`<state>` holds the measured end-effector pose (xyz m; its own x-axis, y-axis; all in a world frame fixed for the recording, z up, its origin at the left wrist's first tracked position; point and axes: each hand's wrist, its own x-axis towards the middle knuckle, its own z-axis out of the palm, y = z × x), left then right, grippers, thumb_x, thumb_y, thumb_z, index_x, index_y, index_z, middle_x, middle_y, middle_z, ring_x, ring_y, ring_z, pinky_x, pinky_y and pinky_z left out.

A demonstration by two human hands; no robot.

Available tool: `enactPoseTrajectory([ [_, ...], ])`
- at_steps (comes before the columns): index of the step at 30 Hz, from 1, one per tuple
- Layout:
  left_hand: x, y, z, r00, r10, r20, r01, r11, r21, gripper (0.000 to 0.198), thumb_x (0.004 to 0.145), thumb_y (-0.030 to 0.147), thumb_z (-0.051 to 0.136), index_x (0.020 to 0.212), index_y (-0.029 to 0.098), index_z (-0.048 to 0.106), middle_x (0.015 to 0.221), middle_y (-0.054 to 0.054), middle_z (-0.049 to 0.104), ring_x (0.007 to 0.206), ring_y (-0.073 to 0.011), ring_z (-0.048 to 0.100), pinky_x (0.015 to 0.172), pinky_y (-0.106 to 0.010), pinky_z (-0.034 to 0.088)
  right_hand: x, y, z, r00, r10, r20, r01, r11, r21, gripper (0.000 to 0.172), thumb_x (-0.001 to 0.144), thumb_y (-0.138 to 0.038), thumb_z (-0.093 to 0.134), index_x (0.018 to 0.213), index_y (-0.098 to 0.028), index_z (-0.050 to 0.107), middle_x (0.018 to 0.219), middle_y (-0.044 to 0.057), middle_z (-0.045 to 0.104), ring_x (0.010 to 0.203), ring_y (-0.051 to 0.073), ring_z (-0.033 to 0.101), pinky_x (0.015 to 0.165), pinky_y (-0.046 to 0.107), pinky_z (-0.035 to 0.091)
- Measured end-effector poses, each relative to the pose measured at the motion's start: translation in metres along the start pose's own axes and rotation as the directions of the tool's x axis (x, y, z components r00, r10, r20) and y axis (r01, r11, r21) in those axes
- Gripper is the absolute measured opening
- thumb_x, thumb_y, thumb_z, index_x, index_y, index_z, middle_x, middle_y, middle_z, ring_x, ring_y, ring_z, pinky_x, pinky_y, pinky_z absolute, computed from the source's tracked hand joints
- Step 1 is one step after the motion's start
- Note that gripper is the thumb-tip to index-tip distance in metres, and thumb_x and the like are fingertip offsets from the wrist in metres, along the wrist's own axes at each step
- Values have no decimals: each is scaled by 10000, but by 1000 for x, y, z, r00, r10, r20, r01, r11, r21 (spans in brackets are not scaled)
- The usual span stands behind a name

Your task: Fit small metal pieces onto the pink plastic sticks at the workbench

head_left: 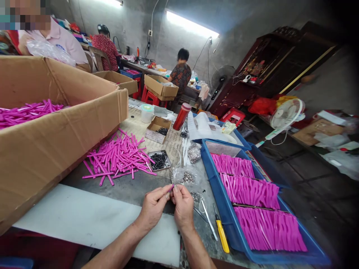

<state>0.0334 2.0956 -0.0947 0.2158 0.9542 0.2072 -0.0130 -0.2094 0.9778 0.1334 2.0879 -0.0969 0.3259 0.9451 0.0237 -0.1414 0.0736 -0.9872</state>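
Observation:
My left hand (153, 206) and my right hand (183, 208) meet over the near part of the table, their fingertips pinched together. Between them shows the end of a small magenta piece (171, 187); most of it is hidden by the fingers. Beyond my hands lie a clear bag with small metal parts (187, 177) and a tray of black pieces (159, 160). A loose pile of magenta strips (120, 155) is spread out at the left. To the right, a blue bin (228, 220) holds rows of magenta pieces (269, 228).
A large cardboard box (70, 138) rises at the left. A yellow-handled screwdriver (222, 235) and a white tool (209, 220) lie beside the bin. Farther back stand a small carton (155, 135), a lidded tub (147, 114) and a red bottle (182, 116). Several people sit beyond.

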Motion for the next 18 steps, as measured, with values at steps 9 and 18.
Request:
enactPoseTrajectory([
  [9, 1, -1, 0, 1000, -23, -1, 23, 1000, -12, 291, 770, 208, 465, 1016, 152, 608, 762, -58, 626, 699, -152, 564, 660, -274, 484, 0, -9, 3, 998, 55, -44, -53, 998, 33, 229, 611, -363, 628, 651, -168, 514, 541, -45, 454, 482, 87, 391, 458, 209, 335],
  [18, 0, -2, 0, 1000, -22, -1, 22, 1000, -2, 284, 768, 197, 464, 1006, 162, 614, 777, -53, 632, 717, -154, 572, 676, -273, 485, 2, -5, 0, 1000, -15, 2, 15, 999, -47, 315, 698, -435, 538, 540, -173, 464, 460, -59, 376, 424, 76, 319, 420, 210, 284],
])
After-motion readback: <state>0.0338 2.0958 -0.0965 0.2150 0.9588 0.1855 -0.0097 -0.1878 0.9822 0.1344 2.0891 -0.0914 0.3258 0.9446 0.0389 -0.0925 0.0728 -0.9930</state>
